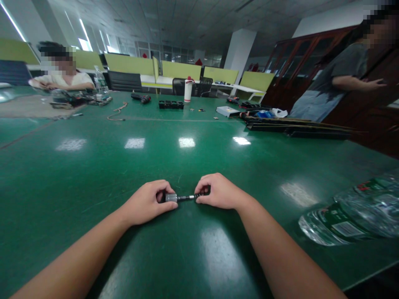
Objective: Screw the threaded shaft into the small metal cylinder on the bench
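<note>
Low over the green table (174, 158), my left hand (146, 203) is closed around a short grey cylinder (171, 197), thumb on the near side and fingers on the far side. A thin dark shaft (183, 198) with a silver tip end runs from the cylinder to the right. My right hand (220, 192) pinches a small black ridged rod (201, 194) between thumb and fingertips. The rod lines up with the shaft and meets its silver end; whether the two are joined I cannot tell. My left palm hides the cylinder's far end.
A large clear water bottle (352, 211) lies at the right. Farther back are a power drill (141, 98), a black tray (171, 104), a white cup (188, 90), a white box (227, 111) and dark metal strips (280, 125). One person (67, 77) sits far left; another (336, 79) stands right.
</note>
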The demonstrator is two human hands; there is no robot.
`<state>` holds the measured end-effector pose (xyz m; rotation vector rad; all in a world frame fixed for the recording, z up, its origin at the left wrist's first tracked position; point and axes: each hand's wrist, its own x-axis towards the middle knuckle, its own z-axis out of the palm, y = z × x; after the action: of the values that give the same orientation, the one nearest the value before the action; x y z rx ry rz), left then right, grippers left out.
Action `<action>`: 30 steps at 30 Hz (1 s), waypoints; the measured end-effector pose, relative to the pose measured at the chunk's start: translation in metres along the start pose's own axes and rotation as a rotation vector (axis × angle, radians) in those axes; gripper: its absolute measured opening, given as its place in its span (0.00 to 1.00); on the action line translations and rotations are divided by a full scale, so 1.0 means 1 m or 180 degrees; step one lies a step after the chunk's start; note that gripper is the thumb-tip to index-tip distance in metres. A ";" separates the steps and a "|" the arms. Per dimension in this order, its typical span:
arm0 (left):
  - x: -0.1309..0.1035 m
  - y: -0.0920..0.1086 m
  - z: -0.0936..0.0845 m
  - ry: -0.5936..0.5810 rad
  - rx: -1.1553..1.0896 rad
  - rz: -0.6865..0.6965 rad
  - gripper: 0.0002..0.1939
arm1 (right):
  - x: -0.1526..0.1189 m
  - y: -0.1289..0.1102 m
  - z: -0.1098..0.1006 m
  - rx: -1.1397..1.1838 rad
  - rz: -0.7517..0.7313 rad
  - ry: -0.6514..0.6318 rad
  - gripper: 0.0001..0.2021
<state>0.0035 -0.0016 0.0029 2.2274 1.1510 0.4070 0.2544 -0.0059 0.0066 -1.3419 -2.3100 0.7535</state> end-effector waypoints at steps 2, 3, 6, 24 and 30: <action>0.000 0.000 0.000 -0.0007 0.0011 0.0008 0.13 | 0.000 0.000 -0.002 -0.0031 0.0018 -0.0003 0.06; 0.000 0.000 0.000 -0.0008 0.0019 0.0010 0.13 | -0.001 0.000 -0.002 -0.0036 0.0013 -0.0007 0.06; 0.000 0.000 0.001 -0.0008 0.0037 0.0018 0.13 | 0.000 0.001 0.001 -0.0007 -0.0056 -0.0052 0.06; 0.000 0.001 0.003 0.0028 0.0026 0.0127 0.15 | 0.010 -0.008 0.030 0.0137 -0.0542 0.0138 0.08; 0.001 0.001 0.003 -0.0006 0.0065 0.0084 0.14 | 0.010 -0.010 0.030 0.0136 -0.0550 0.0148 0.08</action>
<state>0.0063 -0.0022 0.0008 2.2621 1.1307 0.4057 0.2264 -0.0088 -0.0106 -1.1125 -2.3234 0.7046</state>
